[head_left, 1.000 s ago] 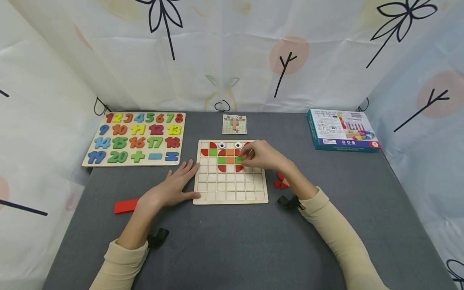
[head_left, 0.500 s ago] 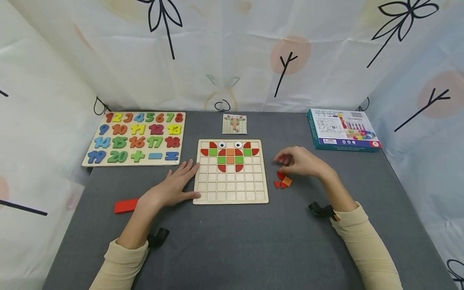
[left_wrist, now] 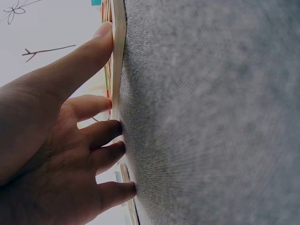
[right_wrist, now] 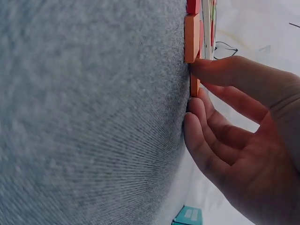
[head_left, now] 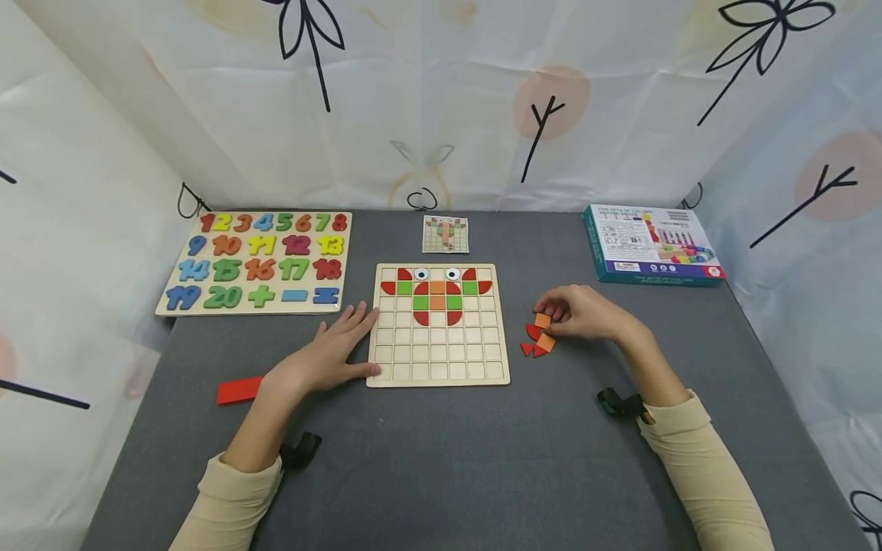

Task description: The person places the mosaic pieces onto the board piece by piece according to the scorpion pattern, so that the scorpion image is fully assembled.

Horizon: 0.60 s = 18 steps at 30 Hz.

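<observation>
My left hand [head_left: 329, 352] lies spread at the left edge of the wooden grid board [head_left: 441, 360], its thumb and fingers touching the rim. In the left wrist view the thumb [left_wrist: 89, 51] rests along the board's edge [left_wrist: 118, 42]. Right of the board, my right hand [head_left: 586, 312] pinches an orange square tile [head_left: 543, 321] between thumb and fingers, low at the table. That orange tile [right_wrist: 194, 86] is partly hidden by the thumb in the right wrist view. Close by lie another orange square tile [head_left: 546, 342] and several red pieces [head_left: 534, 332].
Red, green, orange and eye tiles fill upper cells of the board. Behind it lies a pattern card [head_left: 445, 234]. A number puzzle board [head_left: 258, 264] is at the back left, a boxed set [head_left: 651, 245] at the back right. A red block [head_left: 238, 390] lies beside the left forearm.
My right hand has gone from the board's upper right to the loose pieces, uncovering red and green tiles there. It now grips an orange square tile. The left hand stays put.
</observation>
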Tool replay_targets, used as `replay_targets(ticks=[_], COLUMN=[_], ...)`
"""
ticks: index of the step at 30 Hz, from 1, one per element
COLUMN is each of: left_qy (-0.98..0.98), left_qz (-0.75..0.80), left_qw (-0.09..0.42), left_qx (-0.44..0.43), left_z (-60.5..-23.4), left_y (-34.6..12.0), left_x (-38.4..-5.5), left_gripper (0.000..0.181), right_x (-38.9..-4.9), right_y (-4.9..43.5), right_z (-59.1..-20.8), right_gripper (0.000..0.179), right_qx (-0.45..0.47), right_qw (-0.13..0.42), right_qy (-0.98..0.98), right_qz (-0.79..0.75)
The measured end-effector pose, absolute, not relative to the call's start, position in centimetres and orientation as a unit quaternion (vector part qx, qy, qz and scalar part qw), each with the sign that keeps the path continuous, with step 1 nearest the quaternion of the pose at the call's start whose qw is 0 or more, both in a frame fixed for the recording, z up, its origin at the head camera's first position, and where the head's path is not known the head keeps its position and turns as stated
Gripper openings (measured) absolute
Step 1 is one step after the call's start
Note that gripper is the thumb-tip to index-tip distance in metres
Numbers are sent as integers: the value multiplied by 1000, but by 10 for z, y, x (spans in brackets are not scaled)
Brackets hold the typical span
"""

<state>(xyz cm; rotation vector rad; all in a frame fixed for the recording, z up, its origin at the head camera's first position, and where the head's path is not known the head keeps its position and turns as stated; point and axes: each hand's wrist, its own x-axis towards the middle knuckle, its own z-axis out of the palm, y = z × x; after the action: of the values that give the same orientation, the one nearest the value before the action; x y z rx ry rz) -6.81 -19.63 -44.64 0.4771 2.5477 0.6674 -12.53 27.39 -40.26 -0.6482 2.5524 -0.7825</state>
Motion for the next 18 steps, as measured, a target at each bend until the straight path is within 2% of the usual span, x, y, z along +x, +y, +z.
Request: replay_targets(ticks=[3, 10, 18], left_qy=[926, 926, 927], left_qz=[244, 238, 237], left_qw=[227, 235, 234], left_qx=[177, 173, 173], left_z=[-445, -448, -453], left_y=[-196, -197, -198], left_x=[-67, -70, -72], left_gripper=[109, 117, 119], right_x=[-124, -122, -120], right_y=[273, 263, 226], right_z=[-403, -403, -401], right_gripper=[26, 28, 30], right_qx=[-232, -240, -275], right_qw=[184, 157, 171], right_qy=[915, 912, 878], right_qz=[-275, -295, -352])
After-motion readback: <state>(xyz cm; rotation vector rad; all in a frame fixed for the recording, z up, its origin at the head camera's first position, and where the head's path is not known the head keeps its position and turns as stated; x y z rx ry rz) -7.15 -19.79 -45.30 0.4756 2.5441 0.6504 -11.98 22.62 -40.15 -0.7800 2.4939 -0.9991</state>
